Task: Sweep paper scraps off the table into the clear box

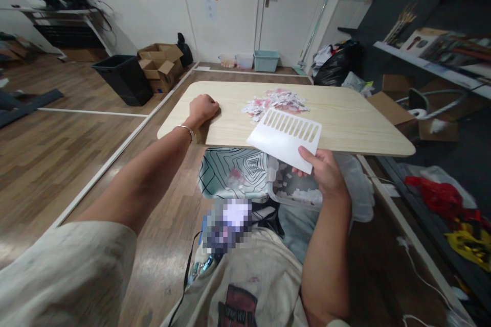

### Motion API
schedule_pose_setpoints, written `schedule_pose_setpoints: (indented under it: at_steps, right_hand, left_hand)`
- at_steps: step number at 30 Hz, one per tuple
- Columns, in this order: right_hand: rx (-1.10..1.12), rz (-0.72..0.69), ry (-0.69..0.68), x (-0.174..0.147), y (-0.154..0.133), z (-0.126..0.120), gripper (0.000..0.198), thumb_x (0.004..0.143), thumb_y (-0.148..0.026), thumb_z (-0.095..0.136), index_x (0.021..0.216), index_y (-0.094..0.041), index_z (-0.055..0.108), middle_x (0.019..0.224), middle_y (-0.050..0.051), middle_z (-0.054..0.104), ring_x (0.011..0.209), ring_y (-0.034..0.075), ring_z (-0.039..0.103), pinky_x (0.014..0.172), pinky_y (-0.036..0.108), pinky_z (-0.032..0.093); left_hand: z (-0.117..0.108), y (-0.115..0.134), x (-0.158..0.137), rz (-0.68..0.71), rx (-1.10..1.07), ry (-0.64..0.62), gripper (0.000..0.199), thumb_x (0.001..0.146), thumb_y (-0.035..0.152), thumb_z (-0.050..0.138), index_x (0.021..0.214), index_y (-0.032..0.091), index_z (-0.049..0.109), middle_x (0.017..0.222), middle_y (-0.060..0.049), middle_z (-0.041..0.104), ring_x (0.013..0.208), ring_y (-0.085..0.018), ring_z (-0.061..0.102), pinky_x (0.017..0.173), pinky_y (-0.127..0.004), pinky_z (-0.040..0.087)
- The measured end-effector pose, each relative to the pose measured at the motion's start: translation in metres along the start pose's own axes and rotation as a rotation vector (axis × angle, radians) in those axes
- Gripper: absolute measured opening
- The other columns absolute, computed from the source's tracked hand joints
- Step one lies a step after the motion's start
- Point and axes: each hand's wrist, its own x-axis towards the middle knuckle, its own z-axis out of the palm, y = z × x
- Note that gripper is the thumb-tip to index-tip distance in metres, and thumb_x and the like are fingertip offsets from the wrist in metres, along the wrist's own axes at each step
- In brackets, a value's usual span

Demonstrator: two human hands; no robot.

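Note:
My right hand grips a white plastic scraper by its near right corner, thumb on top. The scraper has a row of long slots along its far side and is held over the table's near edge. Just beyond it lies a loose pile of small white and pink paper pieces. On the left part of the pale wooden table, my left hand rests as a closed fist, apart from the pile. Its curled fingers face away, and nothing shows in them.
Below the table's near edge, a clear plastic bin holds small white pieces, beside a patterned teal cloth surface. A black trash bin and cardboard boxes stand at left. Shelves with goods line the right.

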Motion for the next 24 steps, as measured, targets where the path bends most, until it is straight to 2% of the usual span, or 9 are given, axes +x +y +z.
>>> schedule_pose_setpoints:
  at_steps: [6,10,12,17,22,24]
  right_hand:
    - [-0.116,-0.088,0.242,0.013,0.016,-0.001,0.061,0.073,-0.080,0.078,0.062,-0.021,0.066,0.054,0.006,0.064,0.050,0.020,0.056,0.049,0.032,0.044]
    - [-0.181,-0.200,0.386,0.016,0.023,-0.004,0.054,0.080,-0.072,0.074,0.069,-0.020,0.067,0.066,0.005,0.068,0.069,0.023,0.064,0.061,0.032,0.051]
    - [-0.198,-0.231,0.434,0.015,0.022,-0.005,0.052,0.081,-0.069,0.073,0.065,-0.020,0.064,0.065,0.004,0.064,0.070,0.021,0.061,0.063,0.032,0.052]
    - [-0.275,-0.286,0.482,0.007,0.015,-0.001,0.058,0.082,-0.069,0.071,0.054,-0.023,0.051,0.055,0.003,0.049,0.059,0.017,0.049,0.053,0.030,0.042]
    - [-0.228,-0.442,0.613,-0.001,0.008,0.007,0.056,0.088,-0.070,0.068,0.061,-0.022,0.056,0.060,0.004,0.051,0.068,0.023,0.060,0.061,0.034,0.051]
    - [-0.213,-0.458,0.659,-0.002,0.007,0.008,0.056,0.090,-0.071,0.065,0.062,-0.023,0.055,0.060,0.004,0.050,0.069,0.025,0.062,0.063,0.035,0.052]
  left_hand:
    - [-0.001,0.001,-0.001,0.000,0.001,-0.017,0.046,0.093,0.035,0.054,0.116,0.010,0.085,0.119,-0.026,0.081,0.115,-0.040,0.072,0.098,-0.045,0.055]
    - [0.000,0.000,0.002,-0.005,0.000,-0.024,0.046,0.092,0.036,0.056,0.117,0.011,0.084,0.119,-0.024,0.080,0.117,-0.040,0.070,0.100,-0.046,0.055]
    - [0.002,-0.001,0.003,-0.005,0.001,-0.027,0.046,0.091,0.036,0.055,0.117,0.011,0.084,0.119,-0.024,0.079,0.116,-0.040,0.069,0.100,-0.046,0.055]
    - [0.003,-0.001,0.003,-0.007,0.008,-0.024,0.047,0.092,0.033,0.052,0.119,0.008,0.083,0.114,-0.023,0.079,0.112,-0.036,0.069,0.099,-0.043,0.054]
    - [0.002,-0.001,0.002,-0.002,0.013,-0.028,0.048,0.092,0.034,0.051,0.117,0.009,0.083,0.112,-0.022,0.078,0.110,-0.035,0.068,0.097,-0.041,0.053]
    - [0.002,-0.001,0.002,-0.004,0.016,-0.031,0.047,0.093,0.035,0.051,0.115,0.010,0.084,0.111,-0.022,0.078,0.109,-0.035,0.068,0.097,-0.041,0.053]
